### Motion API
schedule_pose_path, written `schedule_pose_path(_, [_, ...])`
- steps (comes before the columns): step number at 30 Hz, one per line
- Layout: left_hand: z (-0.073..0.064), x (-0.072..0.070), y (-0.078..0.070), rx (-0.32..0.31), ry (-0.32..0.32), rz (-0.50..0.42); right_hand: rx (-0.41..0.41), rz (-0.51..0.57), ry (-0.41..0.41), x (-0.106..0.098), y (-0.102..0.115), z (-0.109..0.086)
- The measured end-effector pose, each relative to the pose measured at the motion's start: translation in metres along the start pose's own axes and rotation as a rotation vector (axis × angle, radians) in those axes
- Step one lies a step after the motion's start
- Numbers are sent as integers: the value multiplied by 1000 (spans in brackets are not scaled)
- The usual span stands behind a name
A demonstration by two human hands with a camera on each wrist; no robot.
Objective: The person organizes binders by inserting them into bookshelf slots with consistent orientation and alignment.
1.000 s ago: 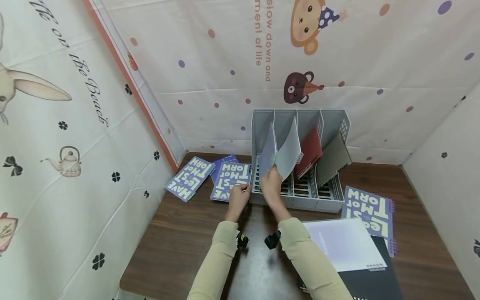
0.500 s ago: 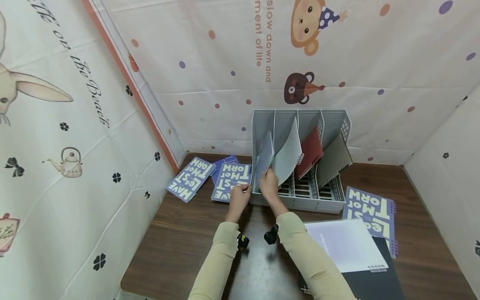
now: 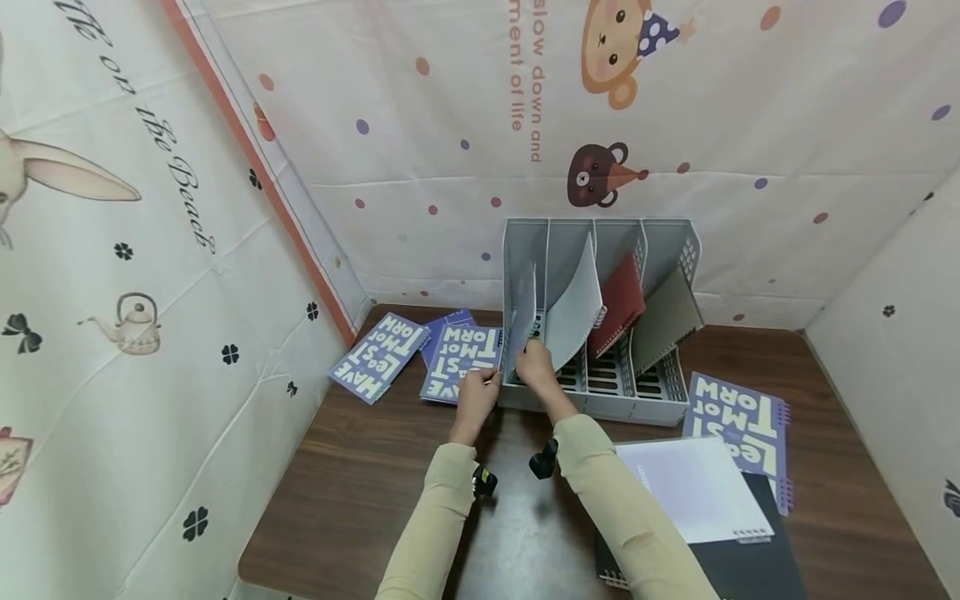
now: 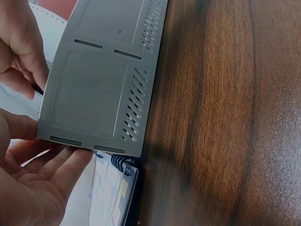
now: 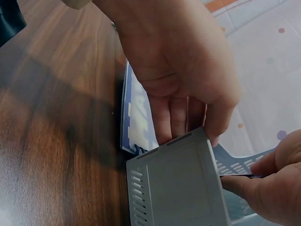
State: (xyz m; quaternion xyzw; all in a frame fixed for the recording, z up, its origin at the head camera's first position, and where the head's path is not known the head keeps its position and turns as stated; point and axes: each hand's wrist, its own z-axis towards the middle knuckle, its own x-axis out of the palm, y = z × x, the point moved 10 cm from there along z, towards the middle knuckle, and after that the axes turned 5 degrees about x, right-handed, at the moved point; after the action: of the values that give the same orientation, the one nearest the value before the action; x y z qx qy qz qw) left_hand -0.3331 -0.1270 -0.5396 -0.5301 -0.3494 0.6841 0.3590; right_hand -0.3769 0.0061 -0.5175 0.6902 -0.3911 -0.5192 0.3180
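2 sleeves (image 3: 431,508) are pale yellow; 2 wrist cameras (image 3: 544,460) are black.

Dark wood table (image 3: 337,500) enclosed by printed cloth walls (image 3: 412,150).
The pale left cloth (image 3: 172,433) carries a rabbit (image 3: 82,173), a teapot (image 3: 138,329) and clovers (image 3: 196,523) beside an orange stripe (image 3: 324,290); the back cloth (image 3: 450,50) shows coloured dots (image 3: 363,127), cartoon animal heads (image 3: 587,177) and lettering (image 3: 537,75); a pale right cloth (image 3: 885,400) faces the left. Soft light (image 3: 502,550) glosses the brown grain.
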Motion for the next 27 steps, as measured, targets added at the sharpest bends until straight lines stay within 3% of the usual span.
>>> schedule_pose_path(7, [-2,3,2,-14,12,-20,35,9,-141,-8,-8,0])
schedule_pose_path(12, [0,1,1,-1,9,-3,-9,27,-243,-18,-2,-7])
schedule_pose_path(18, [1,-1,0,18,2,-19,-104,58,-274,-16,10,-7])
schedule_pose_path(27, [1,-2,-1,25,16,-8,-42,33,-283,-5,-6,15])
